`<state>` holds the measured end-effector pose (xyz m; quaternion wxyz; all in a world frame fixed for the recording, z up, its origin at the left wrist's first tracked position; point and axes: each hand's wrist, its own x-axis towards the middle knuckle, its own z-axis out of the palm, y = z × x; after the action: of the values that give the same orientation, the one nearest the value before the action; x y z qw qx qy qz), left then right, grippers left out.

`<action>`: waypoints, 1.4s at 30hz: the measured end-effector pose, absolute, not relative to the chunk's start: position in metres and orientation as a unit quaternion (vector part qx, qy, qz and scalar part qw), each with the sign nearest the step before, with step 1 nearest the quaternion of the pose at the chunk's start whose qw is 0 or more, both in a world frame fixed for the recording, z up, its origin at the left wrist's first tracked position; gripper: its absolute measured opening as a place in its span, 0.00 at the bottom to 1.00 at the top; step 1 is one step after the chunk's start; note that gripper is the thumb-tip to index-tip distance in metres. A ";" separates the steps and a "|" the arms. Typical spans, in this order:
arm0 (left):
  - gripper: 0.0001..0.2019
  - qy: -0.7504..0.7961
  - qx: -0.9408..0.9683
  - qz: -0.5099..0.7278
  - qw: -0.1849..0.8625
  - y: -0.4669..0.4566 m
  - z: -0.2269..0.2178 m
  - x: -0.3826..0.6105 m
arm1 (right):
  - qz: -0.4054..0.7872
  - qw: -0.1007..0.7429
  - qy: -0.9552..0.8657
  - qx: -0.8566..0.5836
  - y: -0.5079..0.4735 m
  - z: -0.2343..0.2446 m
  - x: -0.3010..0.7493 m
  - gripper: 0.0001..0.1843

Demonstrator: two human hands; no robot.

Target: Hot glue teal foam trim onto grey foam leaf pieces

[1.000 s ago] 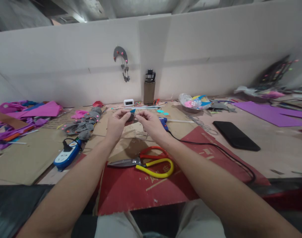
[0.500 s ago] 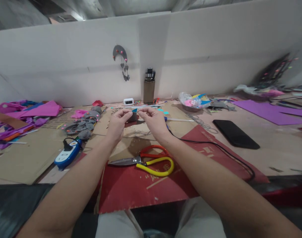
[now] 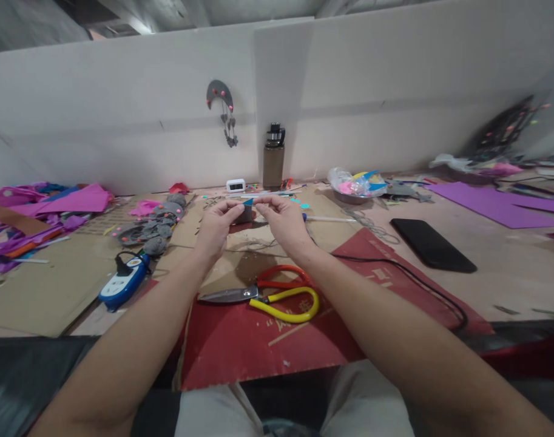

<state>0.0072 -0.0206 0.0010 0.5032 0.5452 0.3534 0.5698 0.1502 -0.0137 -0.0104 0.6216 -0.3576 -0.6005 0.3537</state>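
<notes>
My left hand (image 3: 216, 223) pinches a small blue pointed piece (image 3: 248, 202), felt or paper, between thumb and fingers. My right hand (image 3: 286, 223) is closed in a pinch at the right edge of that piece, the fingertips of both hands close together. Just beneath the piece shows a small dark grey item (image 3: 245, 216); whether it is held or stands behind the fingers I cannot tell. On the red cardboard (image 3: 240, 358) below my wrists lie scissors (image 3: 283, 314) with one red and one yellow handle, blades to the left.
A blue and white power strip (image 3: 124, 283) and grey felt pieces (image 3: 156, 227) lie on the left, beyond them purple scraps (image 3: 83, 203). On the right are a black phone (image 3: 431, 244), a black cable (image 3: 422, 285) and a bowl (image 3: 355, 197). A bottle (image 3: 273, 164) stands by the wall.
</notes>
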 end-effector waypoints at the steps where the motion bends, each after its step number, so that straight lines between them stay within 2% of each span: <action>1: 0.13 0.352 0.547 0.569 0.504 -0.020 0.001 0.007 | 0.352 0.620 -0.603 -0.358 -0.014 -0.010 0.151 0.09; 19: 0.16 0.349 0.590 0.506 0.523 -0.016 0.003 0.002 | 0.338 0.600 -0.634 -0.351 -0.010 -0.010 0.158 0.07; 29: 0.17 0.332 0.602 0.523 0.504 -0.013 0.002 0.000 | 0.310 0.597 -0.657 -0.342 -0.012 -0.009 0.160 0.07; 32: 0.16 0.340 0.613 0.542 0.463 -0.016 0.003 0.002 | 0.293 0.592 -0.651 -0.373 -0.017 -0.008 0.160 0.07; 38: 0.11 0.389 0.653 0.587 0.279 -0.020 0.002 0.004 | 0.234 0.571 -0.676 -0.403 -0.025 -0.008 0.158 0.08; 42: 0.10 0.397 0.660 0.587 0.249 -0.020 0.000 0.005 | 0.222 0.568 -0.689 -0.392 -0.026 -0.010 0.154 0.11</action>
<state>0.0045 -0.0201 0.0002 0.2485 0.6604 0.3970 0.5870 0.1540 -0.0261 -0.0103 0.5679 -0.3923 -0.6886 0.2222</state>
